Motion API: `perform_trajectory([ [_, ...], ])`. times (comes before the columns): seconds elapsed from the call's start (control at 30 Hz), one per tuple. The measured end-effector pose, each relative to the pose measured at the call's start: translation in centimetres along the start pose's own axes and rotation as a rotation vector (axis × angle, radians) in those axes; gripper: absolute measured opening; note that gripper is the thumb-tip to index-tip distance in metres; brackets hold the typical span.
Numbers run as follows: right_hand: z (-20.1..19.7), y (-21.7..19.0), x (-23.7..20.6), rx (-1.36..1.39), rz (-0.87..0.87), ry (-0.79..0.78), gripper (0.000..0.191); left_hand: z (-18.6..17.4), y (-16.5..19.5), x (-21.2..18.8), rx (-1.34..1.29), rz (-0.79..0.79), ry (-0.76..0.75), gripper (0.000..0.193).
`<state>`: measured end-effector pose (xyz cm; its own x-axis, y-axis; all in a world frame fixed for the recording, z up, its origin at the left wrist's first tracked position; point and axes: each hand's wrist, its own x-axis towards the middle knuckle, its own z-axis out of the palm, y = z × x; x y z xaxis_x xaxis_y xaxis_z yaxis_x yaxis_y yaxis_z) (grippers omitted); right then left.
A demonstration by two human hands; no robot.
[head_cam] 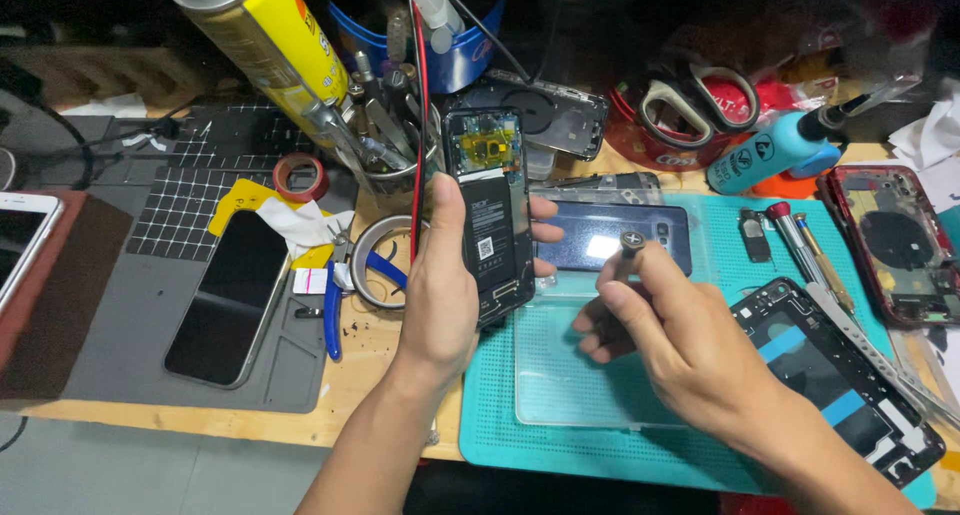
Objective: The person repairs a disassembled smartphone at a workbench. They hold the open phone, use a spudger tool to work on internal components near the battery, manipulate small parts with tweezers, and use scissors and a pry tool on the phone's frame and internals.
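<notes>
Right hand [665, 350]: fingers closed on screwdriver [628, 247] | Left hand [445, 285]: fingers grip opened phone [490, 210] upright by its edges above teal mat [500, 425] | Handling: light, rigid, fragile; avoid exposed board.

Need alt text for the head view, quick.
Left hand holds an opened phone upright, battery exposed, while the right hand grips a screwdriver beside it above a teal work mat. Phone parts and tools clutter the bench.

Wooden surface [360, 375], light brown, front edge visible. Grey gridded mat [150, 305] covers its left portion; teal mat [560, 445] covers its right. Grey floor [120, 470] below. Rear area dark; lighting falls from above.
</notes>
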<state>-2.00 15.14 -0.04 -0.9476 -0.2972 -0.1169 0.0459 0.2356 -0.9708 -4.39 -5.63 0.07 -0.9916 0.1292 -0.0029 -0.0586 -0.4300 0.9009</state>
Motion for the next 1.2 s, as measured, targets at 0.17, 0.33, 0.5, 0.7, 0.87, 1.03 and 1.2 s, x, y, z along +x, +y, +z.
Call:
perform_trajectory([
  [0.17, -1.4, -0.1, -0.9, -0.206, -0.137, 0.125, 0.02, 0.7, -0.7, 0.3, -0.168, -0.056, -0.008, 0.078],
  [0.33, -2.7, -0.4, -2.2, -0.162, -0.267, 0.211, 0.016, 1.4, -1.4, 0.5, -0.333, -0.083, -0.062, 0.079],
  [0.5, -3.5, -0.3, -3.9, 0.066, -0.296, 0.283, 0.018, 2.1, -1.7, 0.7, -0.496, -0.067, -0.093, 0.075],
  [0.7, -2.7, 0.0, -3.6, -0.253, -0.31, 0.207, 0.021, 2.6, -2.1, 0.9, -0.49, 0.014, -0.033, 0.07],
  [0.87, -1.9, -0.6, -2.3, -0.427, -0.429, 0.116, 0.026, 2.3, -2.1, 0.9, -0.41, 0.064, -0.041, 0.079],
  [1.03, -1.1, -0.9, -2.1, -0.374, -0.48, 0.073, 0.023, 2.4, -2.2, 1.1, -0.354, 0.116, 0.039, 0.078],
  [1.2, -1.1, -0.7, -1.8, -0.381, -0.477, 0.06, 0.023, 2.5, -2.3, 1.2, -0.308, 0.135, 0.06, 0.077],
])
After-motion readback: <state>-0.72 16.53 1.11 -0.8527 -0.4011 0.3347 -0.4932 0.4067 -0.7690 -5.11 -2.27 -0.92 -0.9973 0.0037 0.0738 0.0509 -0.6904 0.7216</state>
